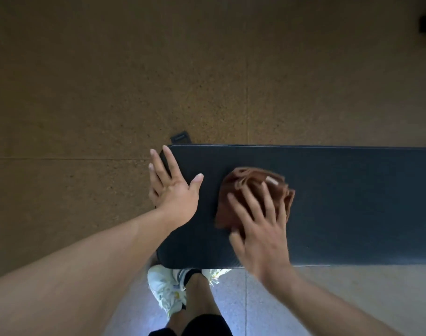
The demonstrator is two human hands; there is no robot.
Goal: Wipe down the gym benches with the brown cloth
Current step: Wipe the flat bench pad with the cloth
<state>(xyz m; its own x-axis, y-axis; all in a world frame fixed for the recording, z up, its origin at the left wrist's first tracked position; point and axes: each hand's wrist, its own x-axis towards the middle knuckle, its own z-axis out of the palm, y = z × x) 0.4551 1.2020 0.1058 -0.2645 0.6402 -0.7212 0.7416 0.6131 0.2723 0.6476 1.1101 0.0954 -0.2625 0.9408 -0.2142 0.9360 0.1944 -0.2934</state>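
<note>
Head cam, looking straight down. I note a black padded gym bench [340, 202] running from frame centre out past the R edge; its L end is rounded and sits just above the person's feet.

Brown cloth [250, 190]: bunched and folded, lying on the bench top, roughly mid-width of the pad, a short way in from the L end. A pale tag or label shows on its upper R part. Edges look blurred.

Right hand [260, 234]: palm down, fingers spread, laid flat over the near half of the cloth. Fingertips reach to abt the cloth's middle; the far part of the cloth sticks out beyond them, and a strip shows to the L of the hand. Thumb lies at the cloth's near-L corner. Not a clenched grip – the hand presses the cloth to the pad w/ open fingers. Hand also blurred.

Left hand [175, 187]: open, holds nothing, fingers extended. It rests at the bench's L end, thumb lying on the pad top, the other fingers reaching over the end edge. Apart from the cloth, bare pad between them.

Other items: brown speckled floor [110, 81] beyond the bench, tile seams visible; paler floor on the near side. A small black bench foot [181, 137] pokes out at the far L corner. White sneaker [166, 289] w/ dark sock below the pad's near edge; a second shoe is mostly hidden under the bench. Dark shorts at bottom edge.
</note>
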